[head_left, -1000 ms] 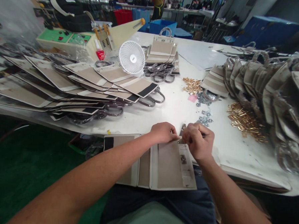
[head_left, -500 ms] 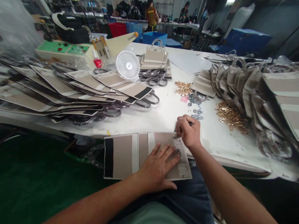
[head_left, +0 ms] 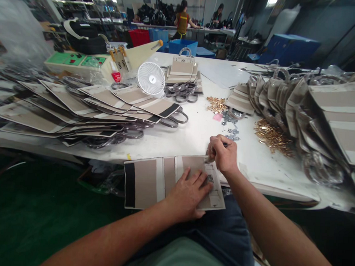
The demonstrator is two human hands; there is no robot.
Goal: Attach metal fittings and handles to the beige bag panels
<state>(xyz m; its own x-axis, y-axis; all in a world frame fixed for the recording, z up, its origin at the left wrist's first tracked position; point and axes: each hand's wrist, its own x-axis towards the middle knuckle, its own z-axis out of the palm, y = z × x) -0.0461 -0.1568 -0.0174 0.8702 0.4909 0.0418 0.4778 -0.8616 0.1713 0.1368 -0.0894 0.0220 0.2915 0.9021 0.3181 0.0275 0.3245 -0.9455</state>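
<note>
A beige bag panel [head_left: 146,183] with pale cross strips and a black band at its left end lies partly on the table's front edge and partly over my lap. My left hand [head_left: 189,195] rests flat on it, fingers spread, near a small grey metal plate [head_left: 210,178]. At the panel's upper right corner, my right hand [head_left: 224,153] is closed around a slim tool with a dark end [head_left: 225,144]. The tool's working tip is mostly hidden by the fingers, so its kind does not show.
Stacked bag panels [head_left: 86,108] with wrapped handles cover the left, near a white fan [head_left: 151,79]. Gold-coloured metal pieces [head_left: 272,136] and small grey plates [head_left: 232,132] lie beyond my right hand. More bag pieces [head_left: 339,117] stand at right. Two people work far back.
The panel's near right corner has shifted slightly up and left, and my left hand with it. My right hand stays at the same corner, still gripping the tool.
</note>
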